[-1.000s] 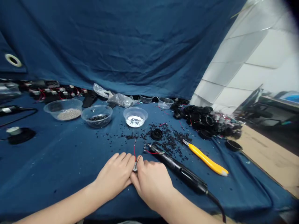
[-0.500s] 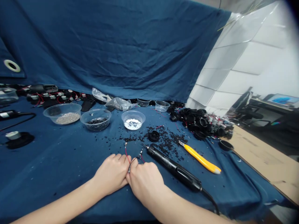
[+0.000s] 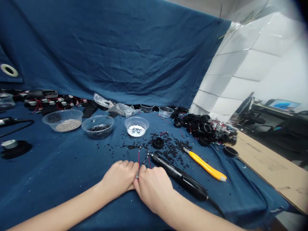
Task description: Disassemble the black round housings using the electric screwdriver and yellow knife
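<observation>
At the front of the bench, my left hand [image 3: 118, 179] and right hand [image 3: 152, 189] lay together on blue cloth [image 3: 57, 163], fingers curled closed and meeting at a thin lead [image 3: 139, 159]. The lead had red and dark wire and a small metal end [image 3: 137, 175], which showed in the gap between my hands. Both hands appeared to share the hold.

Just right of my right hand lay a black soldering iron [image 3: 179, 175], its tip near the lead and its cord running off toward the bench edge. Farther right was a yellow knife [image 3: 207, 166]. Black granules [image 3: 172, 149] were scattered beyond my hands, around a black ring [image 3: 158, 143]. Behind them stood three plastic bowls, holding tan [image 3: 68, 125], black [image 3: 98, 128] and white [image 3: 136, 130] material, with a heap of black parts [image 3: 199, 126] to the right.

Blue cloth [image 3: 108, 54] hung behind the bench, beside white wall panels [image 3: 228, 70]. Cardboard [image 3: 271, 170] lay at right, and a lit monitor [image 3: 284, 104] stood in the distant room.
</observation>
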Motion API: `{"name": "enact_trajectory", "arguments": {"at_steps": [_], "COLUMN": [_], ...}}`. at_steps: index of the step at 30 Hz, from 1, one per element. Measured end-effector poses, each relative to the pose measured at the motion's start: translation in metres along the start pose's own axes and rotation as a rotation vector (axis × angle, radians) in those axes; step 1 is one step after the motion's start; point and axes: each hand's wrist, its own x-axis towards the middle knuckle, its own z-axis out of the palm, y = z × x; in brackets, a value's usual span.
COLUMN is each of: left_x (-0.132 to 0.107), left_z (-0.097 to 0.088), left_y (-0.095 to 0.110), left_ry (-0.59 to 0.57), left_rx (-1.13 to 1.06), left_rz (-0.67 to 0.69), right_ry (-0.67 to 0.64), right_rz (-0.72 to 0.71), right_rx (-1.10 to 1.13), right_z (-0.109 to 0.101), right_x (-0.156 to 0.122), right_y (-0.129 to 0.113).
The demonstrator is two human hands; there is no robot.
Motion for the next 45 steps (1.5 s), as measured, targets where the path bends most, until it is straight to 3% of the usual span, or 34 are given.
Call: {"name": "enact_trajectory", "arguments": {"at_steps": [6, 12, 25, 39, 42, 45], "left_x": [0.002, 0.0, 0.002, 0.003, 0.002, -0.007], "left_z": [-0.003, 0.001, 0.007, 0.011, 0.002, -0.013], "left_y": [-0.001, -0.002, -0.001, 0.007, 0.005, 0.006], "left_ry": [-0.001, 0.008, -0.001, -0.147, -0.126, -0.08], "left_rx": [0.048, 0.046, -0.025, -0.131, -0.128, -0.107], "left_rz": [0.04, 0.05, -0.028, -0.186, -0.17, -0.067], "right_ry": [-0.129, -0.162, 0.01, -0.008, 0.002, 0.017], "right_rz": [-0.079, -0.114, -0.033, -0.004, 0.009, -0.019], "right_rx": [-0.056, -0.08, 0.012, 0.029, 0.016, -0.027], "right_z": [-0.014, -0.011, 0.003, 0.015, 0.01, 0.002], "right_x": [0.002, 0.004, 0.0, -0.001, -0.003, -0.009], "right_y": [0.0, -0.003, 0.003, 0.006, 0.005, 0.001]}}
